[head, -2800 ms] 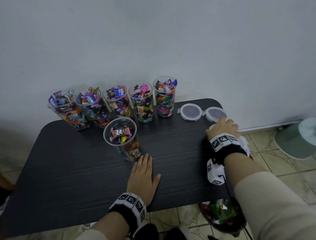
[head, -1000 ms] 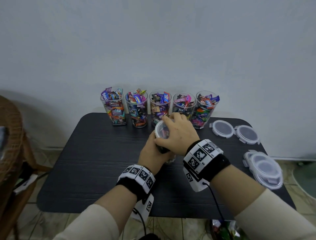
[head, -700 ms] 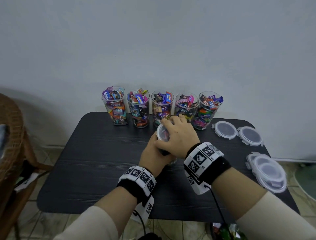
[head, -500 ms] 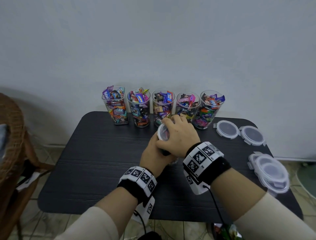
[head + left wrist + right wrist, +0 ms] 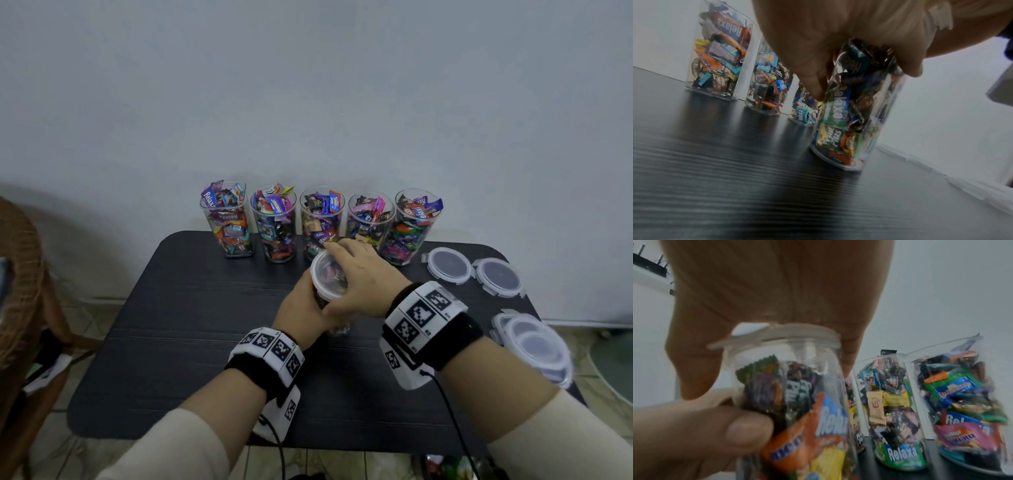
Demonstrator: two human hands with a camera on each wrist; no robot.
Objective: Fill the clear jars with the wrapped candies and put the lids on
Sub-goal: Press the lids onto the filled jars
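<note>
Fingers: left hand (image 5: 301,305) curls round the side of the jar (image 5: 849,116), thumb on the near wall; right hand (image 5: 359,277) lies over the lid (image 5: 327,274), fingers bent down past its rim and gripping it from above.
Jar: upright on the table (image 5: 205,342), near its middle, just in front of the back row; packed with wrapped candies (image 5: 797,410) almost to the top.
Lid: clear, sitting on the jar's mouth; the right wrist view shows its rim and one tab (image 5: 725,342) sticking out sideways; whether it is fully seated I cannot tell.
Back row: five open jars (image 5: 322,222) side by side along the wall edge of the table, all heaped with candies, none with a lid.
Loose lids: two (image 5: 448,265) flat on the table right of the row, touching each other; a stack (image 5: 534,346) nearer, at the right edge.
Wrists: marker bands (image 5: 424,311) on both, cream sleeves behind.
Surroundings: wicker chair (image 5: 20,274) at left, pale wall (image 5: 308,85) behind, tiled floor below.
</note>
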